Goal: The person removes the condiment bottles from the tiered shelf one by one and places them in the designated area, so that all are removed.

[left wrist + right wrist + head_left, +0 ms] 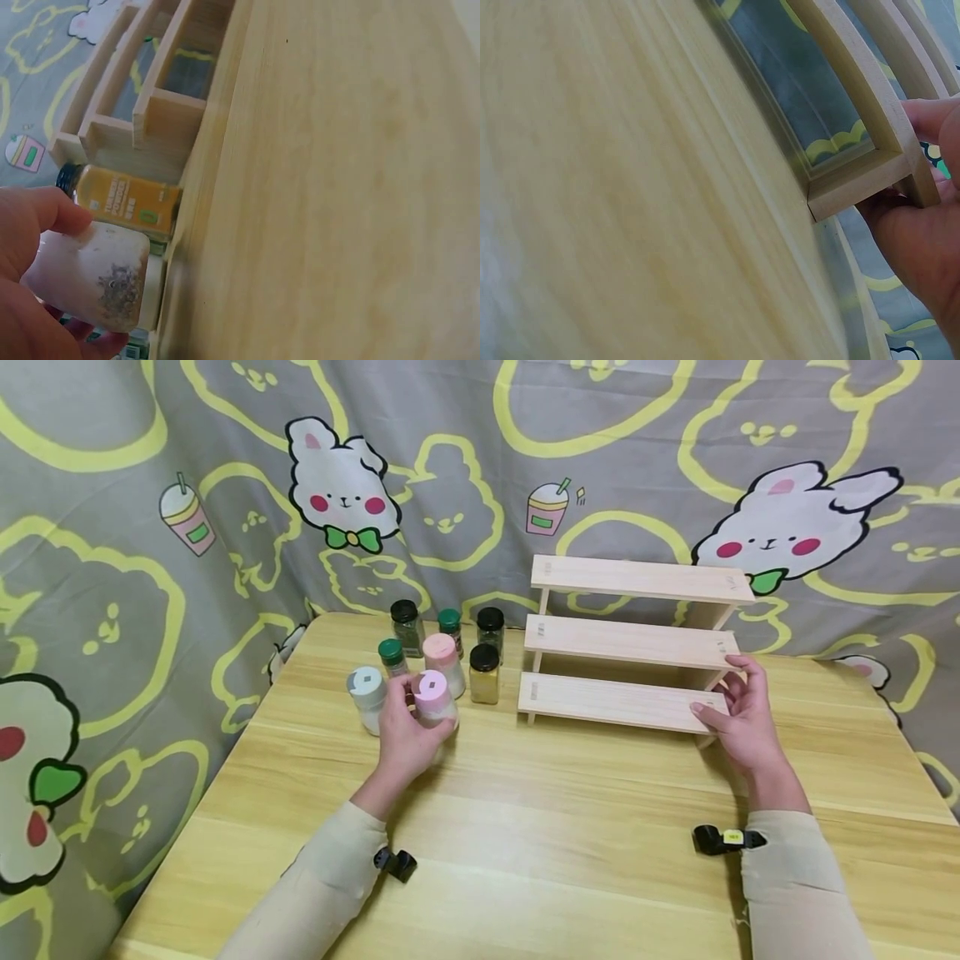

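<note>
My left hand [408, 739] grips a clear jar with a pink lid [432, 691], thumb on one side and fingers round the other. In the left wrist view this pink-lidded jar [94, 274] shows whitish contents with dark specks near its base; whether it touches the table I cannot tell. A three-tier wooden shelf [622, 703] stands to the right. My right hand [750, 718] holds its right end, thumb on the lowest board and fingers at the middle one. The right wrist view shows the shelf's end [862, 180] in that hand.
Around the held jar stand a white-lidded jar [367, 693], another pink-lidded jar [442, 656], a turmeric powder jar [484, 681] and several black- or green-capped spice bottles. A patterned curtain [450, 485] hangs behind the wooden table [525, 843].
</note>
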A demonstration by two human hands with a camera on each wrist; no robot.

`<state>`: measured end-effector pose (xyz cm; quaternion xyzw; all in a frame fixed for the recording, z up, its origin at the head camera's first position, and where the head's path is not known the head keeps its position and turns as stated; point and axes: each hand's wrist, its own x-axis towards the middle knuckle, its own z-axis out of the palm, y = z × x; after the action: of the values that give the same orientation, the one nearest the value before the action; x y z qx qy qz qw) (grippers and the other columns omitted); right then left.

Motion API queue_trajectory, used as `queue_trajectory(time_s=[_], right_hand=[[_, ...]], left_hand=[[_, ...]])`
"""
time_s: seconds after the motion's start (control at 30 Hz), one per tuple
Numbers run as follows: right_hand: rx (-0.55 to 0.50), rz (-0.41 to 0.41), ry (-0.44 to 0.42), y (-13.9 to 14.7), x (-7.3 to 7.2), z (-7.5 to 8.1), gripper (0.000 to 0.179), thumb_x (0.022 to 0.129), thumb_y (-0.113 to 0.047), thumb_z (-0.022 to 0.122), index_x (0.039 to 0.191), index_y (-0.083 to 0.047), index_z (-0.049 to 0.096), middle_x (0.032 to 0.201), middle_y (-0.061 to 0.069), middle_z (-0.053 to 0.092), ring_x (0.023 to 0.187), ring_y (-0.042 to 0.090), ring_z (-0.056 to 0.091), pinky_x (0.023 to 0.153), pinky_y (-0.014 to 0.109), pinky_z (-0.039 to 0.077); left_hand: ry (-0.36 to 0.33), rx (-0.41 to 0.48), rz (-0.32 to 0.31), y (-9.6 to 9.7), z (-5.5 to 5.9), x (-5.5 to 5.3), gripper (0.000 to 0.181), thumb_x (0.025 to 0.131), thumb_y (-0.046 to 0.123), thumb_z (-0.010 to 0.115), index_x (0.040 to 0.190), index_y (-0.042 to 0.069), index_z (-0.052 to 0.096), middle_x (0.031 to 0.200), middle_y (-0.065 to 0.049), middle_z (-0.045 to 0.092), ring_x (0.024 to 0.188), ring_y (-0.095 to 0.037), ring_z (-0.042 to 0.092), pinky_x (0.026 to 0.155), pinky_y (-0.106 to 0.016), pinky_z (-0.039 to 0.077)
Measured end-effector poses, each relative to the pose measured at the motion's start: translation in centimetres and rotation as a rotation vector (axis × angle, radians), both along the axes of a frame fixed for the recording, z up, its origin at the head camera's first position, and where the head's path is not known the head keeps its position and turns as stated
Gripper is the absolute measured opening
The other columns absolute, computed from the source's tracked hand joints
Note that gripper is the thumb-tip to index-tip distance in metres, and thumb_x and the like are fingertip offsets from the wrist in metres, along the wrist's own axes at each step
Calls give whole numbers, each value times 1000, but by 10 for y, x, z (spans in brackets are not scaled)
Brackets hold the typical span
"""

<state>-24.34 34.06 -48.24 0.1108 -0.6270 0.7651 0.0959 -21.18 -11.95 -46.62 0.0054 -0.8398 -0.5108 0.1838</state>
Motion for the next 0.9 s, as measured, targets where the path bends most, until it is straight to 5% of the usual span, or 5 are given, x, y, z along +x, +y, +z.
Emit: queue_trajectory(time_s=[0.27,0.9], right_hand=[[4,0,9,0,0,0,87,81,35,49,146,-20,31,141,10,40,127,26,41,84,21,53],[-8,15,15,1,1,-2,88,80,36,49,147,-19,30,139,7,44,124,22,46,83,23,54]], left_hand=[[31,-19,-12,-1,-6,-1,73,68,-1,85,128,7,43,123,-11,52,110,-28,52,92,-44,48],[-53,-31,25,2,-11,1,74,68,1,85,130,6,44,124,-13,52,114,-30,52,98,-47,46]])
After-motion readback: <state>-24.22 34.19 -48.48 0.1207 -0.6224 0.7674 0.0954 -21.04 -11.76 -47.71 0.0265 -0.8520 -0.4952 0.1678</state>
